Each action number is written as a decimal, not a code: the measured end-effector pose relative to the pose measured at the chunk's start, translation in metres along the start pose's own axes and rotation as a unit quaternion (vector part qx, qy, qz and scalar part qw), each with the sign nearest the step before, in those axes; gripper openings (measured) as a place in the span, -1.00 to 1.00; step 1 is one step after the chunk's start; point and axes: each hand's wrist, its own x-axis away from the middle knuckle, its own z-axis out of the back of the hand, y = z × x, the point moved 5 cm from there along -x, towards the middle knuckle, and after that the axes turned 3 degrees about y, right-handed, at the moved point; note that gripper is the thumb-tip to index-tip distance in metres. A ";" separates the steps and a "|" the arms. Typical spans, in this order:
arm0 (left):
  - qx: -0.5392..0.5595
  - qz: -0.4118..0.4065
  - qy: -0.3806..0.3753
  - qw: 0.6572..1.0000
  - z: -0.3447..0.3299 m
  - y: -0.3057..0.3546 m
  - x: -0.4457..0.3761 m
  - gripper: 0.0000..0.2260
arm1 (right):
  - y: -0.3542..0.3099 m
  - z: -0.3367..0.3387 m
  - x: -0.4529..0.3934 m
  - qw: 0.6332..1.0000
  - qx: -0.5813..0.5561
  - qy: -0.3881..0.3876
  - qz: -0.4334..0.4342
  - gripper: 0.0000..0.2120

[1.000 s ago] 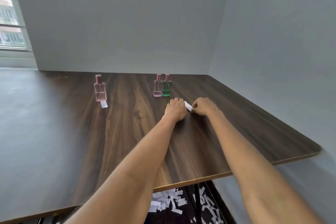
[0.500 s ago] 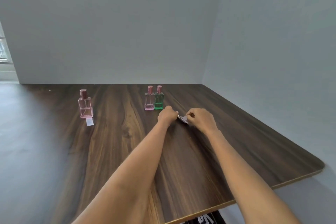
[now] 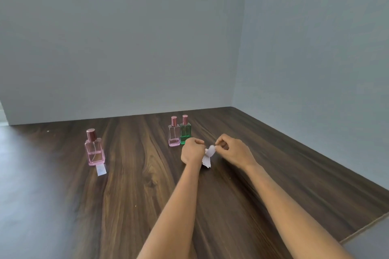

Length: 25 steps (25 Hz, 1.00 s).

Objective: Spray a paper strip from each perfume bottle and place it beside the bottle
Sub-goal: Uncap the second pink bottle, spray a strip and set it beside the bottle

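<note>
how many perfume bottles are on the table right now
3. One larger pink glass perfume bottle stands at the left with a paper strip before it; a smaller pink glass bottle and a green glass bottle stand side by side just beyond the left hand.

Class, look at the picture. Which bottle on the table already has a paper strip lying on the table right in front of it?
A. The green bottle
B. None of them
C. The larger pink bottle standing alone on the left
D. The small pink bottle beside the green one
C: a white paper strip lies on the table just in front of the larger pink bottle; no strip lies by the green bottle or its small pink neighbour.
</note>
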 end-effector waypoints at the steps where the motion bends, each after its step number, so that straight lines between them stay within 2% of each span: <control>1: 0.001 -0.002 0.032 0.999 0.002 -0.002 0.003 -0.83 | -0.002 -0.002 0.001 1.000 0.009 -0.011 0.013 -0.80; 3: 0.031 -0.004 0.068 0.997 0.004 -0.004 0.007 -0.87 | -0.009 -0.007 0.001 0.998 0.041 -0.024 0.035 -0.75; 5: 0.065 0.010 0.070 0.995 0.006 -0.005 0.005 -0.90 | -0.014 -0.012 -0.002 0.997 0.049 -0.028 0.045 -0.80; 9: 0.190 0.069 -0.013 0.979 0.012 -0.016 -0.015 -0.90 | -0.013 -0.016 -0.011 1.000 -0.021 0.013 0.000 -0.82; 12: 0.189 0.061 -0.078 0.977 0.014 -0.014 -0.016 -0.90 | -0.010 -0.022 -0.015 0.997 -0.058 0.011 -0.044 -0.91; 15: 0.185 0.053 -0.081 0.978 0.013 -0.014 -0.015 -0.85 | -0.006 -0.022 -0.017 0.993 -0.093 0.023 -0.074 -0.91; 20: 0.198 0.059 -0.077 0.975 0.012 -0.015 -0.015 -0.90 | -0.017 -0.020 -0.013 1.000 -0.025 0.000 -0.002 -0.86; 23: 0.202 0.065 -0.093 0.973 0.014 -0.013 -0.009 -0.89 | -0.022 -0.023 -0.012 0.999 0.042 0.005 0.004 -0.81; 25: 0.209 0.084 -0.115 0.968 0.016 -0.007 -0.004 -0.91 | -0.024 -0.024 -0.014 1.000 0.026 0.011 0.002 -0.82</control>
